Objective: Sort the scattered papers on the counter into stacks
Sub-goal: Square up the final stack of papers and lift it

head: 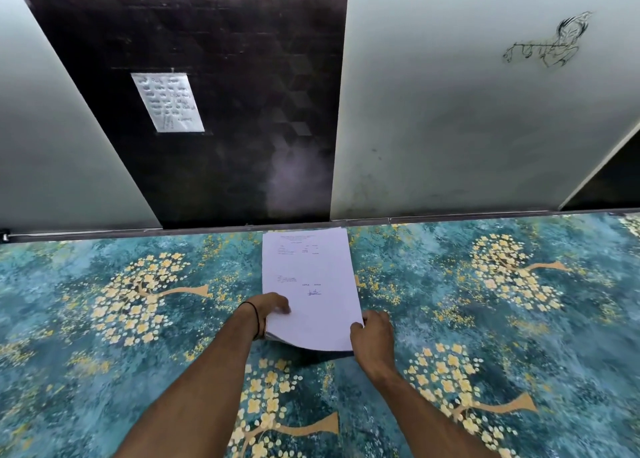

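1. White printed sheets, one stack of papers (308, 284), are lying lengthwise on the counter (104, 319), far edge nearly touching the base of the wall.
2. I am seeing the left hand (270, 307) gripping the stack's near-left corner: thumb pressing on top, fingers tucked beneath and hidden. A dark band (255, 319) is circling that wrist.
3. I am seeing the right hand (372, 333) gripping the near-right corner, thumb on the top sheet, fingers curled around the edge.
4. Both hands are lifting the near end off the surface; the sheets are bowing there, casting a dark shadow underneath, while the far end is resting flat.
5. Counter surface is showing a teal pattern with yellow blossom trees.
6. Behind, a dark panel is carrying a handwritten note (168, 102); text too blurred for me to read.
7. To the right, a pale panel is bearing a line sketch (547, 42).
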